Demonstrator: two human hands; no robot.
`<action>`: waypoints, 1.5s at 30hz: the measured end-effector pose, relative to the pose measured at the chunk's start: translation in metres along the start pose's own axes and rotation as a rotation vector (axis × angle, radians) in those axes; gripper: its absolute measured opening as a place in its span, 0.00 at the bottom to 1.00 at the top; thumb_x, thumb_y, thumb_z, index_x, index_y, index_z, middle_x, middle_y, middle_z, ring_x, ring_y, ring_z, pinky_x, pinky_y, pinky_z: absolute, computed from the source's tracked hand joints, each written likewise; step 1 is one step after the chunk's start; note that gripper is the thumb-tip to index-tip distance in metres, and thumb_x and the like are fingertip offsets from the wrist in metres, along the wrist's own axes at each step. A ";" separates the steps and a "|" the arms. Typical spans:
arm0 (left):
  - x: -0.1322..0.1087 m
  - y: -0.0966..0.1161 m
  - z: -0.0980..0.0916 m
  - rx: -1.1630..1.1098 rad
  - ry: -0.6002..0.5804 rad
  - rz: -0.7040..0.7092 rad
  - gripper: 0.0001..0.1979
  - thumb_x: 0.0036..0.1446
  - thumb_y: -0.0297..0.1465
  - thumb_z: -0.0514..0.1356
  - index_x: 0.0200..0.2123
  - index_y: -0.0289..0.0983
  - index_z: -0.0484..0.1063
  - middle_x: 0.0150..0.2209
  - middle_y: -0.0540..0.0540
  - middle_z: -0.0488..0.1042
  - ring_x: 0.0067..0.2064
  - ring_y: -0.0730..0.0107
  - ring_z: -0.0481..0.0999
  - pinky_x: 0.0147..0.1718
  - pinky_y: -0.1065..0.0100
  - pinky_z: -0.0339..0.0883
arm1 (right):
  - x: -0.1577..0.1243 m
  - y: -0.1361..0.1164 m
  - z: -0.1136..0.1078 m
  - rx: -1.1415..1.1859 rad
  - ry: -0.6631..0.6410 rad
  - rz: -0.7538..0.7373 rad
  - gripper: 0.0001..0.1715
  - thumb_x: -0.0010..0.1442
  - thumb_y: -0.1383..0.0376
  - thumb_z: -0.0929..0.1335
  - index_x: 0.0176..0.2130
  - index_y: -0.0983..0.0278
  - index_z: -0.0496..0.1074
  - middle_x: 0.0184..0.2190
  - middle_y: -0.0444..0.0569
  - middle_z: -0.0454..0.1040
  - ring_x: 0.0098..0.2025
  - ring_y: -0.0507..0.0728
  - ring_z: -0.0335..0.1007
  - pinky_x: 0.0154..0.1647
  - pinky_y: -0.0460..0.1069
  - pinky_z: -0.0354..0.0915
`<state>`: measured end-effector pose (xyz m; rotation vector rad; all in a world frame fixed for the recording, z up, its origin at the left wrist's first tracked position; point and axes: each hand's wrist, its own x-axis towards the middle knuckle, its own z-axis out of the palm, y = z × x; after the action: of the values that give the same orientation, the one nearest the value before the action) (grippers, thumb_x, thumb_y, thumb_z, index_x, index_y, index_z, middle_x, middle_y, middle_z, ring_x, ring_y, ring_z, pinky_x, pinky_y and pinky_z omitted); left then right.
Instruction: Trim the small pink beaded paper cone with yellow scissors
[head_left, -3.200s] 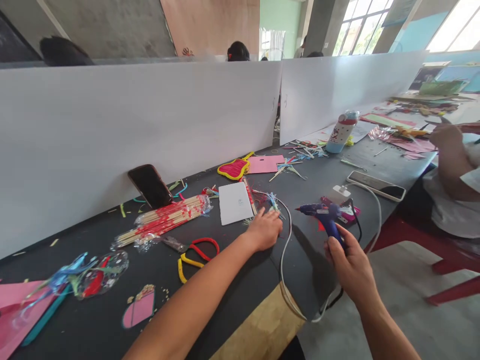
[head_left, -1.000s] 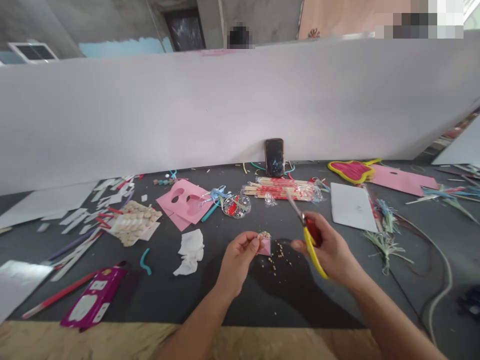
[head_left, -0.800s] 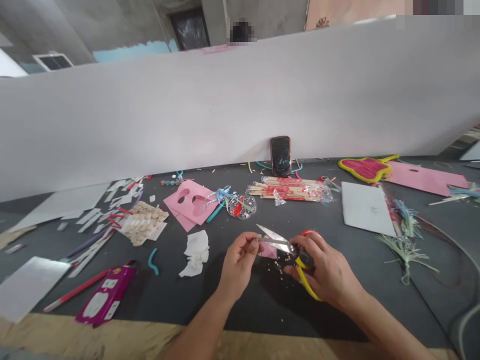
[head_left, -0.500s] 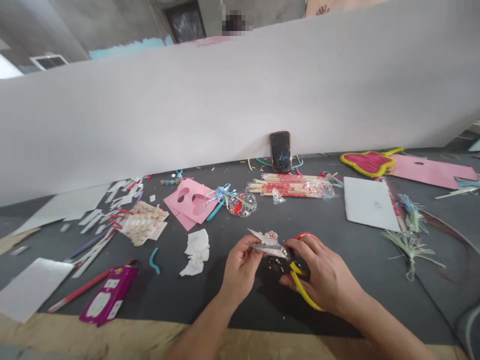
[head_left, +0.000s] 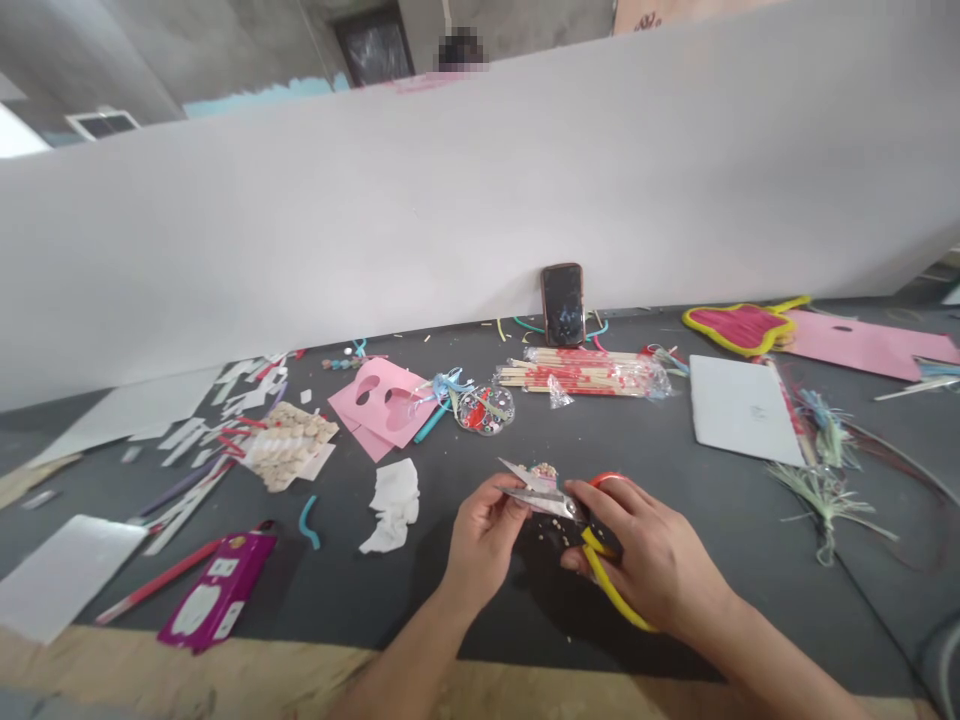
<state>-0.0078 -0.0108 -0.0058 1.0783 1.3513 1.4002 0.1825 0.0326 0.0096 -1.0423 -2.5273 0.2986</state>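
In the head view, my right hand (head_left: 652, 550) is closed around a pair of scissors (head_left: 559, 500) with orange-red and black on the handles. A yellow piece (head_left: 615, 595) shows under that hand; whether it belongs to the handle I cannot tell. The scissor blades stand slightly apart and point left. My left hand (head_left: 484, 545) has its thumb and fingers pinched together at the blade tips; what lies between them is too small or hidden. Just behind the blades is a cluster of small pale and pink beads (head_left: 546, 470). Tiny loose beads (head_left: 555, 525) lie below the blades.
A crumpled white tissue (head_left: 394, 505) and pink cut-out card (head_left: 386, 400) lie left. Behind are a bead packet (head_left: 484, 410), wrapped sticks (head_left: 585, 372) and an upright phone (head_left: 562, 303). White board (head_left: 742, 410) lies right; a purple package (head_left: 217, 590) lies front left.
My right hand and the scissors have shifted very slightly to the right. My left hand stays pinched by the blade tips, nearly unmoved.
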 end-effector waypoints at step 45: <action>-0.002 0.011 -0.008 0.214 -0.060 0.105 0.13 0.56 0.33 0.58 0.22 0.36 0.74 0.25 0.45 0.72 0.31 0.65 0.72 0.33 0.69 0.62 | -0.002 -0.004 -0.001 -0.143 -0.016 -0.024 0.31 0.56 0.44 0.63 0.50 0.61 0.67 0.36 0.52 0.73 0.35 0.58 0.71 0.30 0.49 0.64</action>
<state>-0.0156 -0.0144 0.0054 1.3376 1.4426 1.3084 0.1816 0.0283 0.0109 -1.0648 -2.6057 0.1209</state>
